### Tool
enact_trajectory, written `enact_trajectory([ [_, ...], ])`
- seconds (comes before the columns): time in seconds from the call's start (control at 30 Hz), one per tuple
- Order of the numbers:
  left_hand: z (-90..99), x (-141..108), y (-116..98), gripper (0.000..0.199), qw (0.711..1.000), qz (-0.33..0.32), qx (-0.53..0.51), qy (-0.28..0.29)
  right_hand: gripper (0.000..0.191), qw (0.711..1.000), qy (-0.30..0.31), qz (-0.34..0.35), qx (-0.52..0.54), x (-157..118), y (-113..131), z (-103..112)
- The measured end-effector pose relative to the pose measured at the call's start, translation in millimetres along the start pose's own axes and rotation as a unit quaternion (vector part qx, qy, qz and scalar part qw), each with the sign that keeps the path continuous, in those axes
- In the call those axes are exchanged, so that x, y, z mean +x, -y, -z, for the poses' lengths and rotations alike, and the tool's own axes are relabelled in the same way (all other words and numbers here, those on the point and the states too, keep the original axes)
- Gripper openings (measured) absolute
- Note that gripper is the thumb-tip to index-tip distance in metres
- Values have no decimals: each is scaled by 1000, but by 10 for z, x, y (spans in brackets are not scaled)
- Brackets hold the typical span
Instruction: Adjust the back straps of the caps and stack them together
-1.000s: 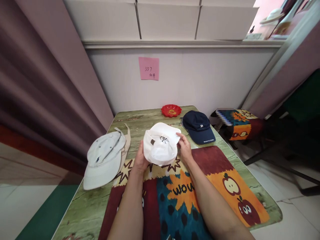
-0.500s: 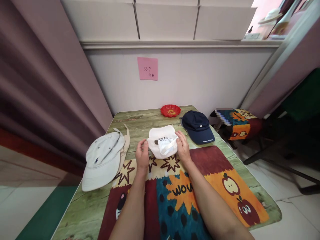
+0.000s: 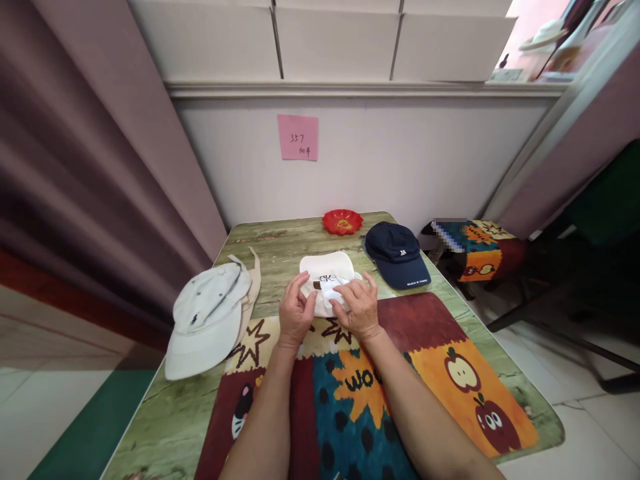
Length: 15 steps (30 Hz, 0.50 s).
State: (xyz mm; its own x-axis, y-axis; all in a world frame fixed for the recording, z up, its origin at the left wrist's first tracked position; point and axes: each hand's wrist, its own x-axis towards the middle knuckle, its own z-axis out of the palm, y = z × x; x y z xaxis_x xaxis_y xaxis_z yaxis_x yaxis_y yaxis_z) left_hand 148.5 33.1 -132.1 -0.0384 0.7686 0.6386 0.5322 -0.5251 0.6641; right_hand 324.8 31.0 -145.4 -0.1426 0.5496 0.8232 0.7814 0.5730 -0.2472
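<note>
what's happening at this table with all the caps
A person has both hands, left and right, on a white cap with dark lettering, its brim pointing away from them. It lies at the far edge of a patterned mat. A pale cap sits to the left, partly over a beige one, and a navy cap sits to the right. A red dish is near the wall.
</note>
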Motion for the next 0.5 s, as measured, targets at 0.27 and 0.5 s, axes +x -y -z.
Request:
enact_trajectory([
  [0.27,-37,-1,17,33,998,-36,52,-10,32,992,44,-106,46,-80,-136,-133],
  [0.5,-116,-56,-89,35,987,-68,123,-84,26,866,30,-335,370,-12,-49,-177],
])
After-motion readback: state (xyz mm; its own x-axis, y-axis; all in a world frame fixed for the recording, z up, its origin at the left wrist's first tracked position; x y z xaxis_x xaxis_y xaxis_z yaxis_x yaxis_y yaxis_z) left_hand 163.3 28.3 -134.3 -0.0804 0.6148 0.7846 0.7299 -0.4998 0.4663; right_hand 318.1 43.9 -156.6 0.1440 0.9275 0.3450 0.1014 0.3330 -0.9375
